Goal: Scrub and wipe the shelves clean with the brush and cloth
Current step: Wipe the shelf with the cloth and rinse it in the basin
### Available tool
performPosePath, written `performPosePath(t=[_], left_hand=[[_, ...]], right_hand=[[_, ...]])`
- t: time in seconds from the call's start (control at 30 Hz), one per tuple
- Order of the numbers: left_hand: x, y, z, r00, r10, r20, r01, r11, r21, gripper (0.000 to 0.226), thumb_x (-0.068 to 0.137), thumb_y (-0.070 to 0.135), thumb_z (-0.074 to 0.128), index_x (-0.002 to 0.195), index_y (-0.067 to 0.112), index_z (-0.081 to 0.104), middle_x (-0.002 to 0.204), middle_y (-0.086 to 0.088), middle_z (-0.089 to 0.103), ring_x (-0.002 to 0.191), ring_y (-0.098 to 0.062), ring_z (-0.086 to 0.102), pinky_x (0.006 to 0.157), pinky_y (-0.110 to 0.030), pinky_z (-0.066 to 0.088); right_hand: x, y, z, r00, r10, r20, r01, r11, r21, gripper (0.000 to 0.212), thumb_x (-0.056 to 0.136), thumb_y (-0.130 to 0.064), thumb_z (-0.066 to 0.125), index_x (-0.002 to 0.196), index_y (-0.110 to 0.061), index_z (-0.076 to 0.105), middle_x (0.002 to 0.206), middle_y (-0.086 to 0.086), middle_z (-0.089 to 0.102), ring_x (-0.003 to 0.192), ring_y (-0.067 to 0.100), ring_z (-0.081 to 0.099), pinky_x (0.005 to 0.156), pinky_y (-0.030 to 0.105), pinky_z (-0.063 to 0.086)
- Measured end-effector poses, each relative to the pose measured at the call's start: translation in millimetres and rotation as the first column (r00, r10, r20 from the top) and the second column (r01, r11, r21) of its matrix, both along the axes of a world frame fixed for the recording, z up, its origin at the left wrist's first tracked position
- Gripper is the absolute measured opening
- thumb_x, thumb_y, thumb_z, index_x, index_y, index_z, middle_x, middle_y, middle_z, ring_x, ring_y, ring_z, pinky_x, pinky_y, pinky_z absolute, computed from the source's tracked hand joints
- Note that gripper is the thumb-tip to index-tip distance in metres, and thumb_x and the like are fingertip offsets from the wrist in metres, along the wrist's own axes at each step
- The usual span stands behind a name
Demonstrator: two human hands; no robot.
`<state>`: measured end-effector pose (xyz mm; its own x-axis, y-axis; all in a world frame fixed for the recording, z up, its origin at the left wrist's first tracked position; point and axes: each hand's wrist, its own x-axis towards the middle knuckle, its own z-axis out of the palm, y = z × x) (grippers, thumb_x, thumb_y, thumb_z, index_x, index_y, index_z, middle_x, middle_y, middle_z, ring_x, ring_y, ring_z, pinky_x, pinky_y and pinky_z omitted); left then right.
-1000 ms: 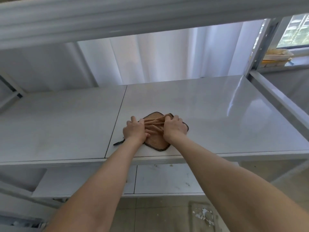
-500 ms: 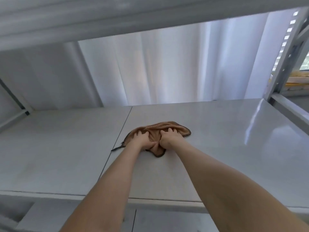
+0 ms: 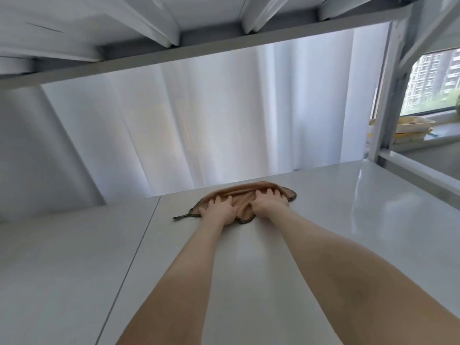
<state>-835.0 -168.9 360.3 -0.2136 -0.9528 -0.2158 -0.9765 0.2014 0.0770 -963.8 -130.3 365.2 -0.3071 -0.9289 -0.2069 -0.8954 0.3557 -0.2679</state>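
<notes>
A brown cloth (image 3: 245, 192) with a dark stitched edge lies bunched on the white shelf (image 3: 323, 232), far back near the rear edge. My left hand (image 3: 220, 210) presses flat on the cloth's left part with its fingers spread. My right hand (image 3: 268, 201) presses on its right part, fingers spread forward over the fabric. Both arms reach straight out across the shelf. A thin loop trails from the cloth's left corner. No brush is in view.
A seam (image 3: 139, 250) splits the shelf into two panels. The upper shelf's metal beams (image 3: 199, 38) hang close overhead. A pale curtain (image 3: 211, 125) hangs behind. The rack's upright post (image 3: 388, 95) stands at the right, with a window sill holding stacked yellow trays (image 3: 413, 129) beyond.
Both hands have pushed the cloth away from the front edge toward the back of the shelf. The view has moved in under the upper shelf.
</notes>
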Motion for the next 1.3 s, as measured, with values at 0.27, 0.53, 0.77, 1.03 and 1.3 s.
performPosePath(t=[0.27, 0.53, 0.77, 1.03, 1.3], left_hand=[[-102, 64, 9, 0.907, -0.415, -0.073, 0.420, 0.905, 0.066, 0.048, 0.101, 0.033, 0.034, 0.148, 0.038, 0.024, 0.160, 0.000, 0.002, 0.147, -0.021, 0.003, 0.115, -0.056, 0.005], [-10, 99, 28, 0.961, -0.276, -0.008, 0.274, 0.949, 0.157, 0.058, 0.094, 0.042, 0.049, 0.147, 0.031, 0.028, 0.159, -0.012, 0.005, 0.145, -0.027, 0.014, 0.114, -0.047, 0.023], [73, 154, 32, 0.995, -0.026, 0.091, 0.004, 0.973, 0.232, 0.081, 0.087, 0.050, 0.056, 0.151, 0.029, 0.011, 0.159, -0.013, 0.000, 0.143, -0.032, 0.019, 0.115, -0.043, 0.024], [31, 229, 24, 0.992, -0.127, -0.023, 0.128, 0.949, 0.287, 0.073, 0.091, 0.043, 0.055, 0.149, 0.042, 0.011, 0.159, -0.003, -0.011, 0.147, -0.025, -0.007, 0.113, -0.062, 0.007], [64, 268, 19, 0.983, -0.167, -0.076, 0.182, 0.947, 0.267, 0.066, 0.094, 0.037, 0.053, 0.149, 0.041, 0.015, 0.160, 0.000, -0.009, 0.147, -0.021, -0.006, 0.113, -0.058, 0.005]], right_hand=[[-65, 50, 23, 0.960, -0.231, -0.161, 0.255, 0.955, 0.150, 0.050, 0.091, -0.026, 0.055, 0.138, -0.012, 0.047, 0.143, 0.017, 0.044, 0.129, 0.034, 0.043, 0.103, 0.044, 0.041], [8, 84, 37, 0.993, -0.018, -0.119, 0.047, 0.970, 0.240, 0.063, 0.095, -0.027, 0.050, 0.152, -0.016, 0.024, 0.157, 0.017, 0.014, 0.142, 0.039, 0.022, 0.107, 0.047, 0.038], [80, 141, 35, 0.948, 0.314, -0.048, -0.289, 0.914, 0.283, 0.060, 0.092, -0.046, 0.042, 0.148, -0.031, 0.027, 0.151, 0.017, 0.021, 0.139, 0.042, 0.015, 0.108, 0.053, 0.031], [49, 205, 46, 0.966, 0.209, -0.149, -0.143, 0.920, 0.366, 0.059, 0.093, -0.030, 0.056, 0.148, -0.019, 0.036, 0.152, 0.019, 0.015, 0.137, 0.041, 0.024, 0.101, 0.046, 0.044], [79, 240, 53, 0.934, 0.213, -0.287, -0.069, 0.896, 0.438, 0.061, 0.089, -0.050, 0.056, 0.141, -0.023, 0.043, 0.142, 0.012, 0.040, 0.128, 0.031, 0.043, 0.090, 0.038, 0.051]])
